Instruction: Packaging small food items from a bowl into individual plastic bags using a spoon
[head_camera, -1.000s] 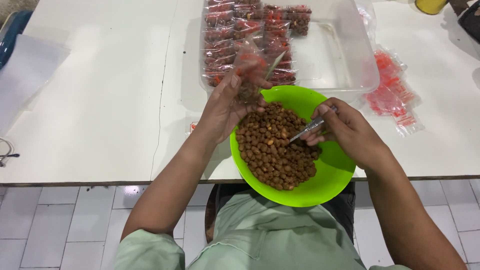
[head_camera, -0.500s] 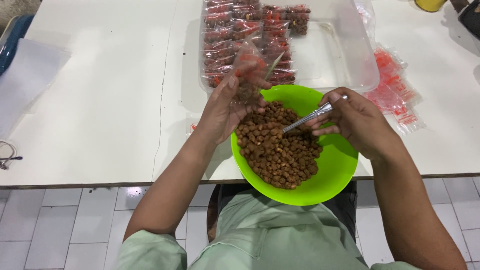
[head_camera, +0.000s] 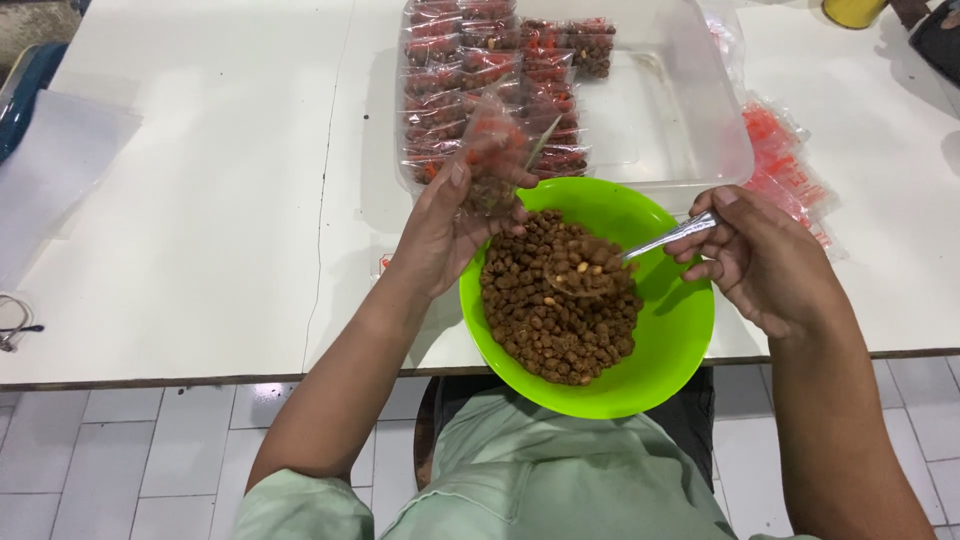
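Holding a small clear bag (head_camera: 497, 160), the left hand (head_camera: 447, 225) hovers at the green bowl's (head_camera: 668, 340) ten o'clock. The right hand (head_camera: 760, 260) grips a spoon (head_camera: 672, 236). A white surface (head_camera: 200, 200) stands over pale floor tiles (head_camera: 110, 450).

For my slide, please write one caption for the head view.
Left hand holds a small bag; right hand lifts a spoon of nuts over a green bowl.

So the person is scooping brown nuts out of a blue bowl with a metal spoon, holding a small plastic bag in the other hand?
Not quite: the head view shows a bright green bowl, not blue. The rest holds: right hand on spoon, left hand holding bag.
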